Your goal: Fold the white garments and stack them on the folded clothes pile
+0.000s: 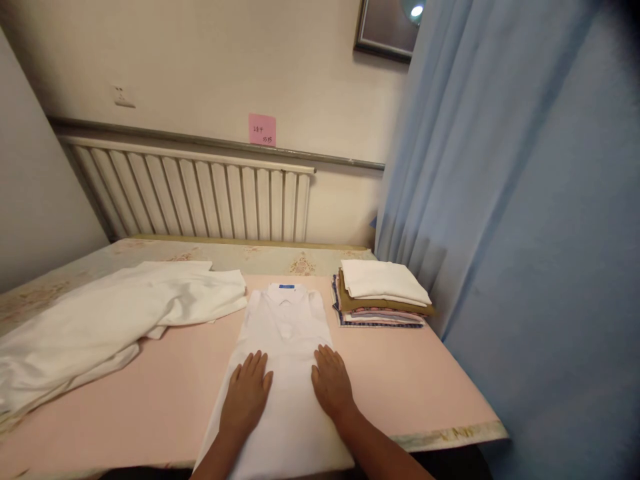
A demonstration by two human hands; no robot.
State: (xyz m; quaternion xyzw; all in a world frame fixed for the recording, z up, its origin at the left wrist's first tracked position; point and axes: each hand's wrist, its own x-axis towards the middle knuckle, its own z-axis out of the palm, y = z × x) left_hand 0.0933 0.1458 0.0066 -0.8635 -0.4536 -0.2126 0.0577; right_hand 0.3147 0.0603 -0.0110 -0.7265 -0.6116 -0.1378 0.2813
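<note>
A white collared shirt (287,387) lies in front of me with its sides folded in, forming a long strip. Its collar, with a blue label inside, points away from me. My left hand (249,390) rests flat on the shirt's left side, fingers stretched out. On the right side of the shirt my right hand (333,381) lies palm down, also with fingers extended. Neither hand grips the cloth. The shirt's near end reaches the front edge between my forearms.
Loose white garments (115,320) spread over the left of the pink sheet (170,393). A stack of folded clothes (385,293) stands at the right, beside a blue curtain (525,233). Behind the bed are a radiator (200,193) and a wall with a pink note (263,129).
</note>
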